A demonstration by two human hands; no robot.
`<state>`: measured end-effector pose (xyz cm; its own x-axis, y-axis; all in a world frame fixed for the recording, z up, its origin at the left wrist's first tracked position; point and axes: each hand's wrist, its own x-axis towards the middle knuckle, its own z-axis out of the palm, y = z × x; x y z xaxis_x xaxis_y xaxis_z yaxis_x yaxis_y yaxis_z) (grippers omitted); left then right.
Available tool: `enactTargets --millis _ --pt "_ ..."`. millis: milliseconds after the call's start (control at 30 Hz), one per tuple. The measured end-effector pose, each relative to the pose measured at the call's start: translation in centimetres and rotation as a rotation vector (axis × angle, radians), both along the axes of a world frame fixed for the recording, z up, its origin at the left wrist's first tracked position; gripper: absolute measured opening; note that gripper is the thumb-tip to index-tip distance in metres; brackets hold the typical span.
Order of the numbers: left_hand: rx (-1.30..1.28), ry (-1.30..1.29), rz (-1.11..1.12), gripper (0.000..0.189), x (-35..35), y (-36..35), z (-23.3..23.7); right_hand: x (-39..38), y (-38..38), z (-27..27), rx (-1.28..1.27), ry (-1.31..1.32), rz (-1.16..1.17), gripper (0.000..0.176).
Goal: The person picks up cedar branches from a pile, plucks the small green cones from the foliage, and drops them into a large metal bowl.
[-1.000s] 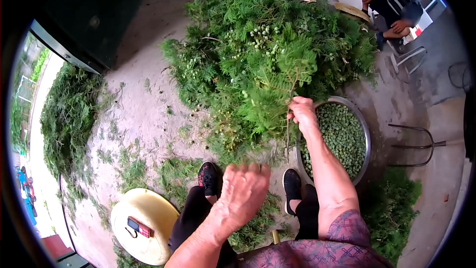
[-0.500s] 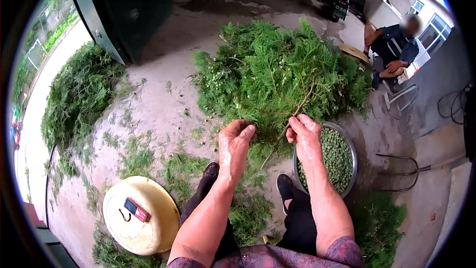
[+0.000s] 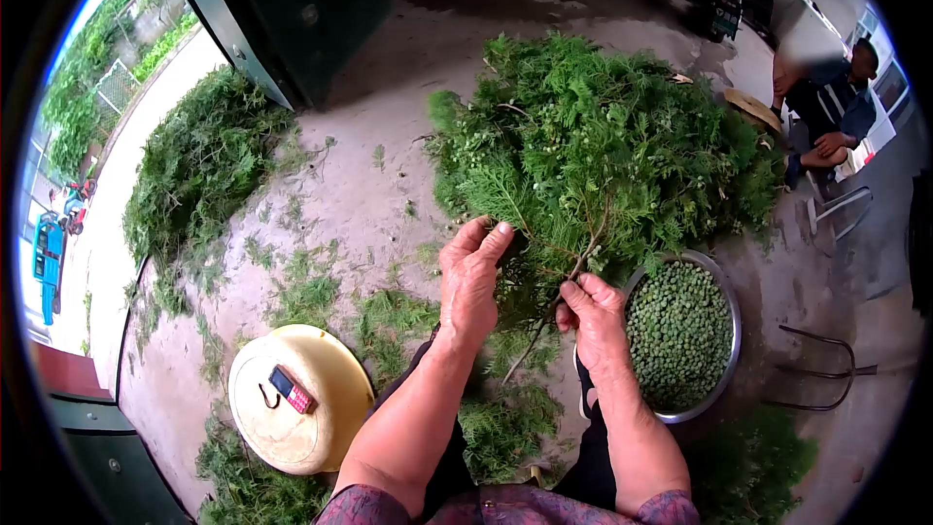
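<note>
A leafy green branch with a bare brown stem [image 3: 587,255] is pinched in my right hand [image 3: 595,316], its cut end pointing down toward my lap. My left hand [image 3: 470,277] is raised to the left of it, thumb up and fingers curled together beside the branch's green sprays; what its fingertips hold, if anything, is too small to tell. Beyond both hands lies a large heap of green branches [image 3: 603,126]. A metal basin [image 3: 731,303] full of small green cones [image 3: 678,335] stands right of my right hand.
An upturned yellow tub [image 3: 340,379] at the lower left bears a phone [image 3: 292,390]. Another green pile [image 3: 199,156] lies by the doorway. A seated person [image 3: 831,117] is at the upper right, near a metal fork [image 3: 844,369]. Loose sprigs litter the floor [image 3: 374,224].
The view has shifted, so the basin, heap and tub sit differently in it. My left hand's thumb is now raised higher. My right hand still grips the branch.
</note>
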<state>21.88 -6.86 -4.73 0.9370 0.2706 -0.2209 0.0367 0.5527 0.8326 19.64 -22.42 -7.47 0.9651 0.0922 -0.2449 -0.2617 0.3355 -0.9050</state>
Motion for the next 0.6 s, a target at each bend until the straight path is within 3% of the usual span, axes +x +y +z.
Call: enactTargets --millis 167,200,300,333,400,500,600 --pt "-0.144 -0.071 0.04 0.007 0.5 -1.0 0.5 -0.3 0.0 0.3 0.023 0.192 0.046 0.014" --pt "-0.146 -0.06 0.06 0.006 0.3 -1.4 1.0 -0.3 -0.1 0.8 -0.089 0.203 0.076 0.019" --pt "-0.047 -0.1 -0.038 0.005 -0.3 -1.6 1.4 0.4 -1.3 0.7 -0.485 -0.101 0.076 0.02" --pt "0.021 -0.099 -0.062 0.007 -0.4 -1.7 1.3 0.5 -1.3 1.6 -0.536 -0.181 -0.033 0.019" --pt "0.197 -0.079 -0.126 0.01 -0.6 -2.0 1.6 0.7 -1.2 3.4 -0.478 -0.293 -0.144 0.011" --pt "0.474 -0.088 -0.263 0.016 -1.1 -1.9 1.7 1.2 -1.3 4.8 -0.336 -0.567 -0.224 0.014" --pt "0.75 -0.29 -0.277 0.018 -1.0 -2.5 1.0 2.3 -2.0 6.0 -0.558 -0.79 -0.283 0.019"
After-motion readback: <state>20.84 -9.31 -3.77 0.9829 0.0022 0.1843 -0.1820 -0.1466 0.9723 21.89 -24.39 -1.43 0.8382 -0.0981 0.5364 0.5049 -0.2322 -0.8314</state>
